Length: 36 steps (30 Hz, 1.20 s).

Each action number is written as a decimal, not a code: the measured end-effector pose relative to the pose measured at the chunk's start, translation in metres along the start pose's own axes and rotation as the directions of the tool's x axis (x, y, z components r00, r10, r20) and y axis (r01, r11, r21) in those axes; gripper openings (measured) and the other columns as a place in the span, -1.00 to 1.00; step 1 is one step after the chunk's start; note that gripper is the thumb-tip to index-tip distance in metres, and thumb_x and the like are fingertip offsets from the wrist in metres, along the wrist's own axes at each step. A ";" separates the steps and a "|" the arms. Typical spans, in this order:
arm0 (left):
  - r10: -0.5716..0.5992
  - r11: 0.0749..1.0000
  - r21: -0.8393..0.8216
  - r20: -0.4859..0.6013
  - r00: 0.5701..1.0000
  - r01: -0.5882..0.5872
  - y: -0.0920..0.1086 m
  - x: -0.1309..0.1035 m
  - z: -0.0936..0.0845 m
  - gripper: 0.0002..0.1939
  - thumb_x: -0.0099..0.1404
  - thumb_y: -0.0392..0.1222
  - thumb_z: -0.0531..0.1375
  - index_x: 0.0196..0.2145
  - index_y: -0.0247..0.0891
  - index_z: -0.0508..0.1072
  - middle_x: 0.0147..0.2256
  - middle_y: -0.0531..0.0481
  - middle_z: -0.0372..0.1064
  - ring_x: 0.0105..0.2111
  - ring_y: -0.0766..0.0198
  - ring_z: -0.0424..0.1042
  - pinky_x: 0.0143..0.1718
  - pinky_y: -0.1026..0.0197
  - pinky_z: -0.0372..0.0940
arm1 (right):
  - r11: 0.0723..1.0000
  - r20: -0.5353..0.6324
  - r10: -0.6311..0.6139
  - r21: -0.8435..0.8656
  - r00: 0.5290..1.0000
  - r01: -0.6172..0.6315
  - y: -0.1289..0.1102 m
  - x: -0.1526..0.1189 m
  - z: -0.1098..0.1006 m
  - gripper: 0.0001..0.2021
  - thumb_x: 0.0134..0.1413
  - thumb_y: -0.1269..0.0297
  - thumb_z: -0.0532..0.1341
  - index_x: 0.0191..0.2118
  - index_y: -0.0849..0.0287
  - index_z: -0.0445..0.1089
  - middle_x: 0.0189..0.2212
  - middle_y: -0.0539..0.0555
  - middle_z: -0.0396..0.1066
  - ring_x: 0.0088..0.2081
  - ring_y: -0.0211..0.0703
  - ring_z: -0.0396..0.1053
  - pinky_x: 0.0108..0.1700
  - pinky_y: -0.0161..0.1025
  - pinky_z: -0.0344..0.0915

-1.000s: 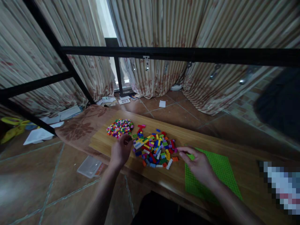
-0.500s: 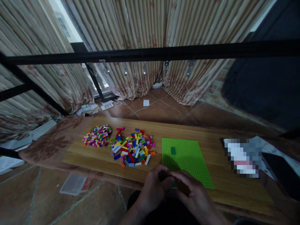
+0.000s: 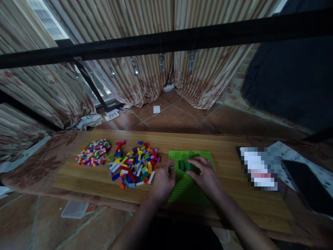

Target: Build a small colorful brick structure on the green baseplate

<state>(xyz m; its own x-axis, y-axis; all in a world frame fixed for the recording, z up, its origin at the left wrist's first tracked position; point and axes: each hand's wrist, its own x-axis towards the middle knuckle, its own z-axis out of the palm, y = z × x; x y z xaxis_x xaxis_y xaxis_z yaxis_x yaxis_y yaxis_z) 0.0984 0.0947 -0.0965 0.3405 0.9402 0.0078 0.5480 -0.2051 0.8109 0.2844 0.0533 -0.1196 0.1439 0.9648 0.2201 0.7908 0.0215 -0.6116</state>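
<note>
A lime-green studded baseplate (image 3: 192, 191) lies on the wooden board in front of me. One dark green brick (image 3: 181, 165) sits on its upper left part. Just right of it, a second dark green brick (image 3: 187, 166) is pinched between the thumb and fingers of my right hand (image 3: 204, 173); whether it is pressed onto the studs I cannot tell. My left hand (image 3: 164, 178) hovers at the plate's left edge with its fingers curled and thumb apart, and I see nothing in it. The loose bricks are just left of that hand.
Mixed colourful bricks (image 3: 135, 166) are heaped left of the plate, with a pile of tiny pieces (image 3: 94, 152) farther left. A dark phone (image 3: 307, 184) and papers lie at the right. A black rail (image 3: 145, 41) crosses beyond the wooden board (image 3: 234, 201).
Both hands have moved from the plate's front edge forward over it and apart. A second dark green brick now shows beside the first, in my right hand. The view has shifted.
</note>
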 end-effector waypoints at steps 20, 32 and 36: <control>0.016 0.986 0.164 0.052 0.999 -0.025 -0.002 0.004 0.013 -0.65 0.29 -0.30 0.05 0.03 -0.21 0.34 -0.05 -0.08 0.44 -0.06 0.17 0.42 0.02 0.13 0.30 | 0.996 0.025 -0.022 -0.088 0.999 0.024 0.011 0.006 0.001 -0.59 -0.04 0.13 0.32 -0.01 -0.04 0.44 -0.04 0.11 0.36 -0.01 0.11 0.27 0.00 0.09 0.25; 0.212 0.891 0.379 0.139 0.967 -0.250 0.002 0.004 0.015 -0.60 0.34 -0.35 -0.02 0.09 -0.15 0.31 -0.02 -0.07 0.35 -0.07 0.17 0.38 -0.02 0.14 0.33 | 0.998 0.026 -0.043 -0.052 0.999 0.044 0.013 0.006 0.001 -0.77 0.08 0.16 0.24 -0.13 -0.05 0.51 -0.09 0.09 0.39 -0.05 0.06 0.30 0.00 0.06 0.26; 0.256 0.838 0.449 0.181 0.950 -0.311 0.001 0.002 0.015 -0.54 0.30 -0.40 0.00 0.12 -0.16 0.29 0.03 -0.09 0.32 -0.04 0.13 0.36 0.00 0.10 0.33 | 0.997 0.033 -0.045 -0.061 0.998 0.047 0.014 0.005 0.001 -0.78 0.08 0.14 0.25 -0.13 -0.07 0.51 -0.10 0.08 0.39 -0.05 0.05 0.30 0.00 0.05 0.25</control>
<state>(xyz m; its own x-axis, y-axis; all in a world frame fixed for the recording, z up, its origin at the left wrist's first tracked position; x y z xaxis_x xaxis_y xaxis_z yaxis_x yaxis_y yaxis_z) 0.1107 0.0924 -0.1044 0.6021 0.7910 0.1086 0.6959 -0.5865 0.4144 0.2957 0.0584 -0.1278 0.0879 0.9711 0.2220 0.8314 0.0512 -0.5533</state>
